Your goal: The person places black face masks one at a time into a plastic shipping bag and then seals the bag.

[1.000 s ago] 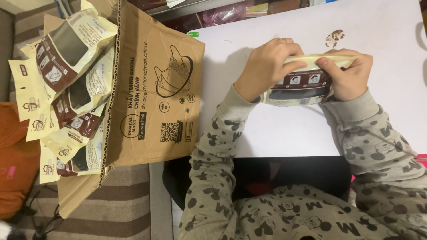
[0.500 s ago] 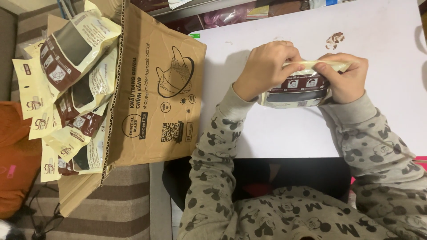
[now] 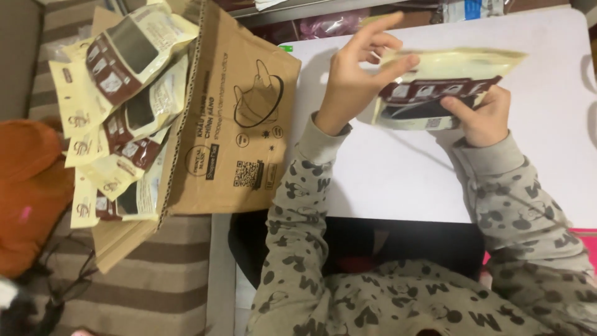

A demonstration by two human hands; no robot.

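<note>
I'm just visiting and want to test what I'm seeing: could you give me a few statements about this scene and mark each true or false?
1. Both hands hold one cream and brown pouch over the white table. True.
2. The cardboard box stands on the person's right. False: it is on their left.
3. More pouches fill the box. True.
4. The left hand rests flat on the table. False: it grips the pouch's end.
5. The right hand is empty. False: it holds the pouch.

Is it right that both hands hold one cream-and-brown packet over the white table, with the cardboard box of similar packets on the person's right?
Not quite: the head view shows the cardboard box on the person's left. The rest holds: the left hand and right hand hold one cream-and-brown packet over the white table.
</note>
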